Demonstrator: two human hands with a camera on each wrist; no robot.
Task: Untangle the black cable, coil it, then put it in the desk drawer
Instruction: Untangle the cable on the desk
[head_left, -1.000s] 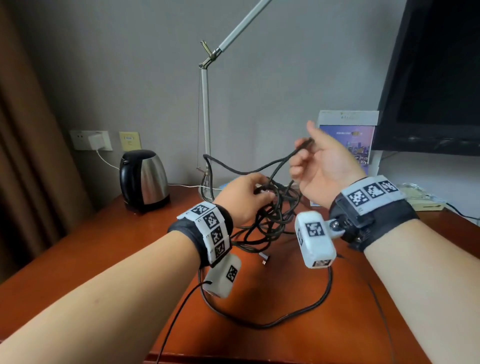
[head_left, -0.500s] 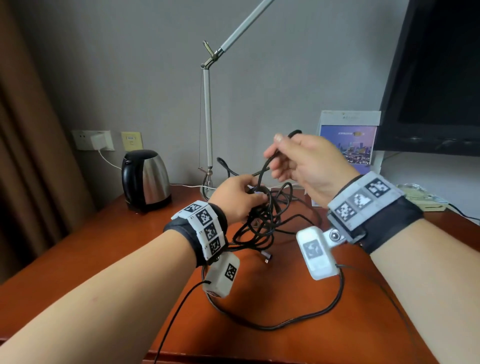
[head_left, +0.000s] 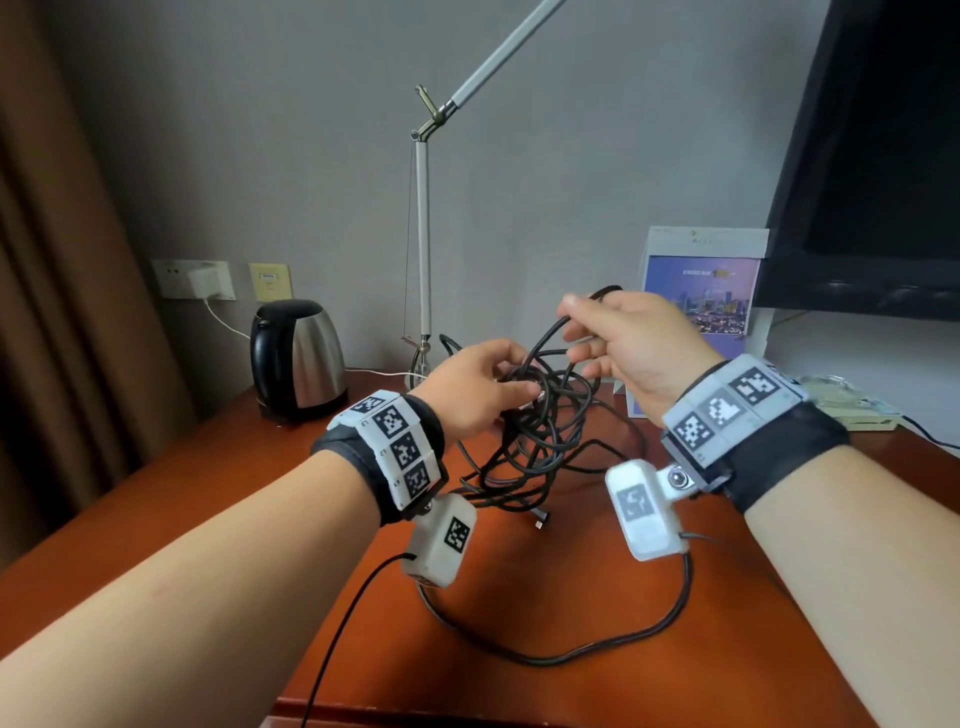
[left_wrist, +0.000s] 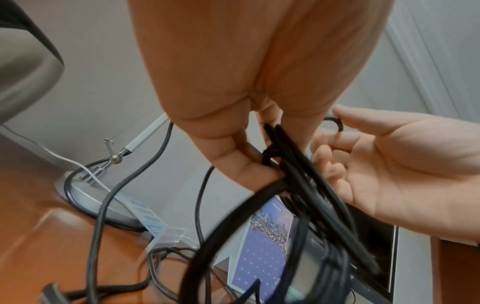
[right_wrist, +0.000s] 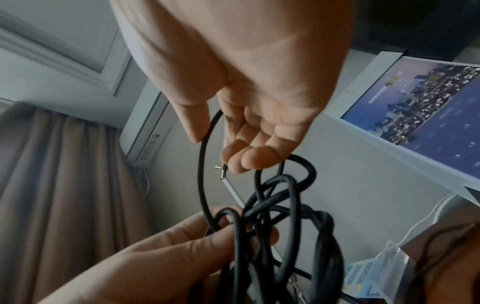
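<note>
A: While the black cable hangs knotted above the desk, right of the kettle, who holds it?
B: The left hand grips the bundle with curled fingers. The right hand, farther right of the kettle, pinches one raised loop.
A: And the rest?
B: A slack strand lies on the desk.
</note>
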